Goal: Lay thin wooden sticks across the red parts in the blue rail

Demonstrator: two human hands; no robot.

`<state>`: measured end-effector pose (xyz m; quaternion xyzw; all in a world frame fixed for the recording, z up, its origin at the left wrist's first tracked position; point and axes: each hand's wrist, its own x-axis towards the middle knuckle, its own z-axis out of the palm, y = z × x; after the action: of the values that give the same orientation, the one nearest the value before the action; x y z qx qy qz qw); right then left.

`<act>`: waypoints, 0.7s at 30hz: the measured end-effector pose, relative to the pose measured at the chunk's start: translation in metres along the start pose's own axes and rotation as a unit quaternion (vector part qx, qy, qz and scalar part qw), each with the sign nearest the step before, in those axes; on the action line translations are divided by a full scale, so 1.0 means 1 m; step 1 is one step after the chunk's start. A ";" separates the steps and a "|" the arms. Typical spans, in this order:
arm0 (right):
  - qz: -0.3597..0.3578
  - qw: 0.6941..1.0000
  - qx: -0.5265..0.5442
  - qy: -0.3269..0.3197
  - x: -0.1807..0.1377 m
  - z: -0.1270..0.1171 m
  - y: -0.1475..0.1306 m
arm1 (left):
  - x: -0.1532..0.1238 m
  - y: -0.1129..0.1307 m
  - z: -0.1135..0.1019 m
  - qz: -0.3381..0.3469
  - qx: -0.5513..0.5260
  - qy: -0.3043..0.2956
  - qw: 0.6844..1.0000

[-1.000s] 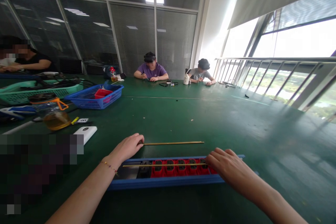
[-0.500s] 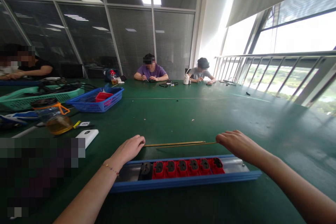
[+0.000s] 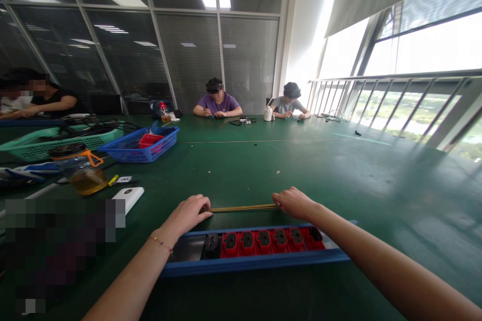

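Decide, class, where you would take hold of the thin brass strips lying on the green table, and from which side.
Grip the brass strips at their two ends, from above. They lie flat, long and thin, so the middle would likely sag. The left hand and right hand already rest on those ends, just beyond the blue socket rail.

- I count two hands of mine: left hand (image 3: pixel 186 214), right hand (image 3: pixel 294 202).
- One bundle of thin brass rods (image 3: pixel 244 207); how many rods, I cannot tell.
- One blue strip housing (image 3: pixel 248 261).
- Five red socket modules (image 3: pixel 269 239), one black module (image 3: pixel 211 245).
- Two baskets: blue basket (image 3: pixel 141 145), green basket (image 3: pixel 41 141).
- Four other people sit at the bench (image 3: pixel 339 170).
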<state>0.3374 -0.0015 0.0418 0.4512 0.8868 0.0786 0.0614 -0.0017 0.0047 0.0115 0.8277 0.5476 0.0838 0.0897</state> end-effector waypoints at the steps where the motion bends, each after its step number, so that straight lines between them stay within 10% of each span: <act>1: 0.000 1.000 -0.001 0.005 0.001 0.000 0.000 | 0.000 0.000 0.000 0.001 0.003 0.002 1.000; 21: 0.017 0.999 0.040 -0.007 -0.003 0.000 0.017 | 0.000 0.006 0.000 0.012 0.038 -0.017 0.999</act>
<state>0.3521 0.0056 0.0455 0.4688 0.8810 0.0408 0.0487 0.0034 0.0022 0.0127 0.8382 0.5391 0.0496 0.0663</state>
